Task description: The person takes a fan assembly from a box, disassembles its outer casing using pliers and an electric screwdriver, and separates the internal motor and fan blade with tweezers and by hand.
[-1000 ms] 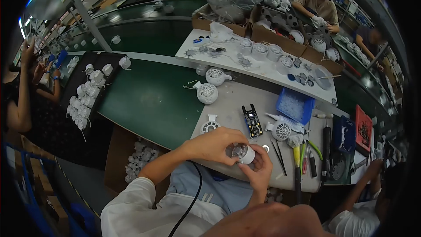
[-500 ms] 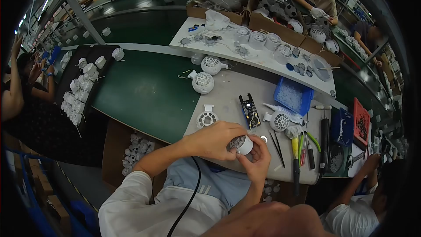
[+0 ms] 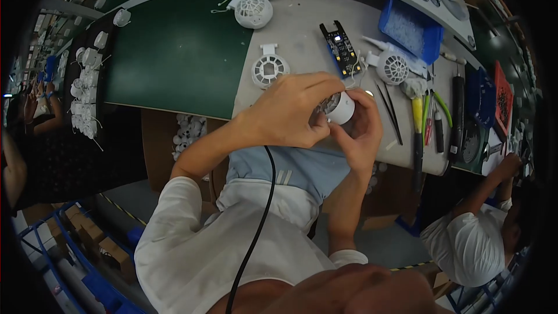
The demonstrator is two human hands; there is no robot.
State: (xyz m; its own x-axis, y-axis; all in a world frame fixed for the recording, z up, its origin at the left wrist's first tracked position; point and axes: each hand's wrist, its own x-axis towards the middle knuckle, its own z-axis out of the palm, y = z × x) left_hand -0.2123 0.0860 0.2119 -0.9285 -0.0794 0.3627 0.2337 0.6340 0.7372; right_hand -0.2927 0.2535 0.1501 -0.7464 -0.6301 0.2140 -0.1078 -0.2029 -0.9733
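Observation:
In front of my body both hands hold one white cylindrical plastic housing [image 3: 344, 108]. Grey parts show inside its open end, which faces left. My left hand [image 3: 288, 110] pinches that end with thumb and fingers, hiding part of it. From the other side, the fingers and thumb of my right hand [image 3: 363, 131] curl around the wall. Just beyond my left hand a white ring-shaped grille with a tab [image 3: 256, 73] lies on the grey mat. A black-and-blue circuit board device [image 3: 342, 51] with small lights lies farther back, and a white fan head with a round grille [image 3: 392, 68] sits to its right.
Two white fan heads with webbed grilles [image 3: 254, 13] rest at the back. Right of my hands lie tweezers [image 3: 390, 113], a yellow-handled tool [image 3: 417, 115] and green-handled pliers [image 3: 443, 109]. A blue bin [image 3: 432, 52] and red tray [image 3: 504, 90] stand behind. A co-worker [image 3: 468, 238] sits at right.
The head view has tilted downward, so the table and hands appear higher in the picture. Both hands keep their hold on the housing, which shows slightly more of its outer wall.

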